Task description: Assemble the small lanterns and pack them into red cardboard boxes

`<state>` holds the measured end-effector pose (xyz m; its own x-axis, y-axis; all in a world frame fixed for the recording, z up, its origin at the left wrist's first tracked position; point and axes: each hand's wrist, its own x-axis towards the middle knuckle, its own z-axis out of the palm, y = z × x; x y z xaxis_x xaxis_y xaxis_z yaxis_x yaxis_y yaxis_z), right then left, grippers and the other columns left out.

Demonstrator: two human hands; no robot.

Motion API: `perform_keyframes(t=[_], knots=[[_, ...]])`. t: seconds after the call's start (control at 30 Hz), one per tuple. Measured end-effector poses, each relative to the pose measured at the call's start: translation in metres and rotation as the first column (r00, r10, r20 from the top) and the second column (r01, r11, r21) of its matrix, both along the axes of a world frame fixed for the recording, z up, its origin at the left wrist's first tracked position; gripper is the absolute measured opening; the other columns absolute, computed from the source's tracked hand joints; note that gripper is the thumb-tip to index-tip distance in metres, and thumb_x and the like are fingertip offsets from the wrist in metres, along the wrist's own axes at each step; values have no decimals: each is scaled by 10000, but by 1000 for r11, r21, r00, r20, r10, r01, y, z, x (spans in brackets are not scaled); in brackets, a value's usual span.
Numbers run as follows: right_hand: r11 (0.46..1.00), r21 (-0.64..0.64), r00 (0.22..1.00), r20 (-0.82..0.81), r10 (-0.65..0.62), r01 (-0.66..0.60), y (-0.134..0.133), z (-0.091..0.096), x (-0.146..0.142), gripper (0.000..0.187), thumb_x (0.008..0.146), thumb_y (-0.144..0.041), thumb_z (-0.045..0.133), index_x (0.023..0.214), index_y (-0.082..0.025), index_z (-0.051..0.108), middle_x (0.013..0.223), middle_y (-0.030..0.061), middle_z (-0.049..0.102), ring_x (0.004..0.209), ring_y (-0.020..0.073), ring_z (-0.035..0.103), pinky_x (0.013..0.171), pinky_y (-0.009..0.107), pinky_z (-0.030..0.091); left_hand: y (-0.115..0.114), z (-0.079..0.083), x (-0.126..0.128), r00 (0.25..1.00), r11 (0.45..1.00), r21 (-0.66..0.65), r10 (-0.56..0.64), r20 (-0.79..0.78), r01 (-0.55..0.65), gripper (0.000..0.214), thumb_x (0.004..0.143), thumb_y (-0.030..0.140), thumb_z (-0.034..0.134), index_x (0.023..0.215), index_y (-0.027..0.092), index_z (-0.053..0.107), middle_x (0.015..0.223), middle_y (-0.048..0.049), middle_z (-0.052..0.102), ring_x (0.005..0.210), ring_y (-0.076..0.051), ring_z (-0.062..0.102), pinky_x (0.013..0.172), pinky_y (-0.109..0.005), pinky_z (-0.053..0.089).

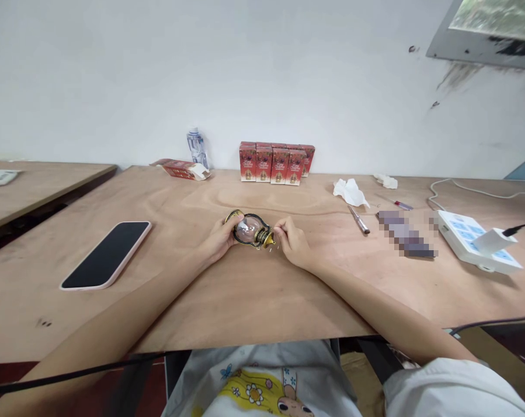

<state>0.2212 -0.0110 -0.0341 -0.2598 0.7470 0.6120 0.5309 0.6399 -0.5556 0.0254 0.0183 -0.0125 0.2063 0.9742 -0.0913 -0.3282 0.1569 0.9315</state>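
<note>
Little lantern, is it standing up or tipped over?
Tipped over: the lantern is held sideways in the left hand, its gold tip pointing toward the right hand.

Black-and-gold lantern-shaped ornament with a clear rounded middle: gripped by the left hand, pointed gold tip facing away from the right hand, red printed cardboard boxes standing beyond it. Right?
One error: the head view shows the pointed gold tip facing the right hand. The rest stands: the left hand grips the ornament, and the red boxes stand beyond it.
</note>
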Motion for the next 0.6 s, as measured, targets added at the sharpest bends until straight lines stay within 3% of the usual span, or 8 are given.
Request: perform_keyframes(t=[0.6], knots=[[997,-74,998,-62,-1,-3,-1,3,-2,142,932,-316,314,831,-227,360,654,-19,496,555,127,485,581,251,379,1,-2,-2,994,1000,-8,13,112,-12,183,727,256,630,833,108,643,760,-48,666,649,-142,615,574,-261,563]])
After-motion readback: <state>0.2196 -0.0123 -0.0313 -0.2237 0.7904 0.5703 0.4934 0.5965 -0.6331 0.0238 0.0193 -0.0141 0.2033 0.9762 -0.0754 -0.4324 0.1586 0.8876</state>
